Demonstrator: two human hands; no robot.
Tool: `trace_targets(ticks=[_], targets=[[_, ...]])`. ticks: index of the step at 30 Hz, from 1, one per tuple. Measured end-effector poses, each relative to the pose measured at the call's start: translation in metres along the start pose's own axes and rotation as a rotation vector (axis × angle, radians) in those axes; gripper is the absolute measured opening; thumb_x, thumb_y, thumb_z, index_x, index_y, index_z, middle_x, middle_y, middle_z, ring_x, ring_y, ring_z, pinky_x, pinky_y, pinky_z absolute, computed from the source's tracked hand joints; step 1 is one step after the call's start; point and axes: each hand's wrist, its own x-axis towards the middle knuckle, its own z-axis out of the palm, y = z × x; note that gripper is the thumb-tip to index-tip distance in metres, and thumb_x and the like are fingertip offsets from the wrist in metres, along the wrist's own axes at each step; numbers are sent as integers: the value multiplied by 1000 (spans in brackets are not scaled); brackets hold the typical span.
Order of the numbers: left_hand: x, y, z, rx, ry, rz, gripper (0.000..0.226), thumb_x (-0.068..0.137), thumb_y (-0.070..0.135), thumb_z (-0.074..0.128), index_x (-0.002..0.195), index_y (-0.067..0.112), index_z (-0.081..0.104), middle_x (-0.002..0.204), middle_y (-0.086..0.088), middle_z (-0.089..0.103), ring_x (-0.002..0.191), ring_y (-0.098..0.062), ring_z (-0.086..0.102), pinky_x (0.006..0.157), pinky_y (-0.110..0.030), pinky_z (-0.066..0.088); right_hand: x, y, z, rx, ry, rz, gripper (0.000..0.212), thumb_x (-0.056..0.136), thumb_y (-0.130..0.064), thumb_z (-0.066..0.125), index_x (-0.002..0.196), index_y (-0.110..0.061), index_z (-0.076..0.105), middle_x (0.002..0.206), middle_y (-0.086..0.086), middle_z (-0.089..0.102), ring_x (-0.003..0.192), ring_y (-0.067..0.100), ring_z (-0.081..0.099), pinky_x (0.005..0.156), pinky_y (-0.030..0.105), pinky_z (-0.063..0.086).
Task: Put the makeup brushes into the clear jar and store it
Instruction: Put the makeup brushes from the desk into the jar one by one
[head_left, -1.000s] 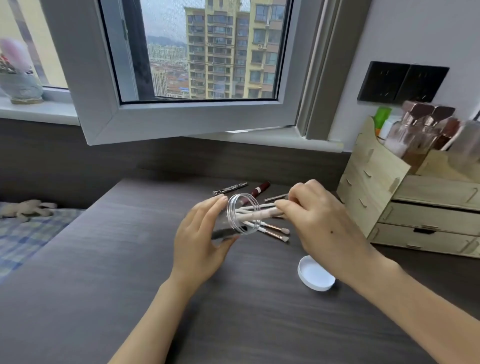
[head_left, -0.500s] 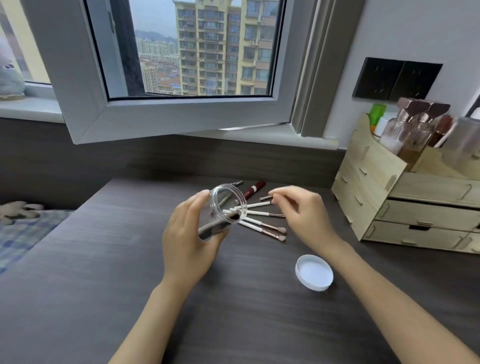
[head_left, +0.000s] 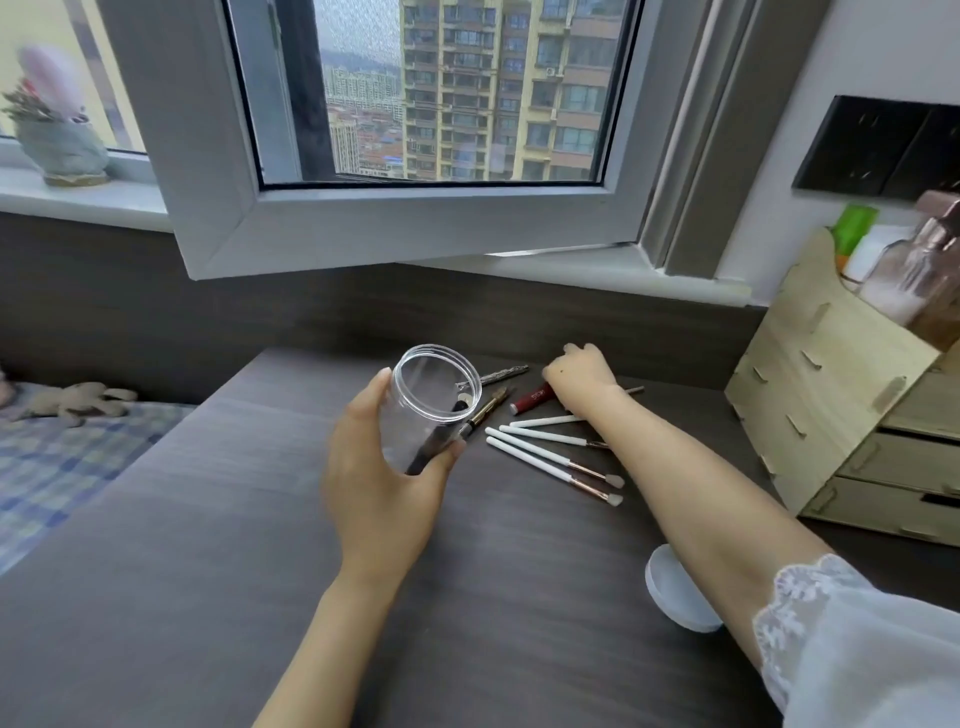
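The left hand (head_left: 382, 499) holds one clear round plastic jar (head_left: 428, 402) just above the dark wood-grain counter (head_left: 182, 571), tilted so its open mouth faces up and away; the thumb and fingers wrap its lower wall, so this grip is closed around the jar. One dark-handled brush (head_left: 434, 441) lies slanted inside it, bristle end toward the mouth.

Four white-handled makeup brushes (head_left: 545, 457) lie on the counter just right of the jar, side by side and fanned slightly; the nearer two show rose-gold ferrules and pale bristle tips, the ends of the other two pass under the right forearm. Beside the jar's mouth lies one brown-and-gold brush (head_left: 485, 413), and behind it one silver textured stick (head_left: 496, 375). One dark red tube (head_left: 532, 399) lies at the far side of the group.

The right hand (head_left: 579, 371) reaches over the far end of the group, fingers curled down at the red tube; whether this grip is pinching anything cannot be told.

One white round lid (head_left: 670, 587) lies on the counter near the right elbow, partly hidden by the arm. One pale wooden drawer organiser (head_left: 831, 405) stands at the right edge.
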Motion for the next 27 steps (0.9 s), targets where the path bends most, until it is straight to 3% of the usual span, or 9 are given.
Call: trace_targets(ticks=[3,7,12,14,17,20,23,27], targets=[[-1,1,1,2,-20,17,79,59,18,86,128,18,48,118,14,51,108,-1,47,90,-2,30,0,4,2,-39,52,-15,30,90,-5,49,118,-14,56,123,5,63,119,26,48,87,35,43],[-1,0,0,-3,-17,9,79,59,19,86,128,19,48,118,16,50,108,-1,47,90,-2,29,-22,18,-6,120,133,-3,27,89,-1,47,110,-15,54,110,5,67,106,28,55,69,33,41],[1,1,-2,-23,-11,6,79,60,17,86,129,18,47,120,13,52,112,-8,50,92,-6,32,-76,35,-38,505,361,109,9,89,-14,55,98,-13,56,94,9,67,92,34,58,64,35,40],[0,2,-2,-17,-16,29,79,60,17,86,129,17,48,119,13,51,110,-6,49,91,-4,31,-105,37,-57,631,469,151,12,88,-20,60,99,-14,59,89,10,68,87,34,59,63,33,37],[-3,5,-2,16,-35,101,78,59,15,87,127,13,49,117,10,52,108,-10,49,90,-6,31,-150,32,-83,651,619,101,13,83,-19,67,95,-15,65,78,7,67,78,31,59,62,33,39],[-8,9,-1,53,-72,226,78,56,11,87,124,10,49,117,2,55,109,-14,48,94,-3,26,-183,18,-96,472,756,-2,8,80,-21,62,85,-17,67,68,0,66,65,28,60,57,34,47],[-13,14,0,81,-162,373,78,57,13,87,123,11,48,119,-8,60,111,-16,48,97,-6,25,-196,3,-96,390,782,-129,15,78,-8,57,85,-16,69,69,2,64,63,26,57,56,33,50],[-20,19,2,24,-252,425,75,59,20,85,124,12,49,122,6,52,113,-14,49,97,-8,29,-207,-19,-96,499,700,-326,53,60,16,42,100,-5,69,82,10,64,70,27,56,62,32,50]])
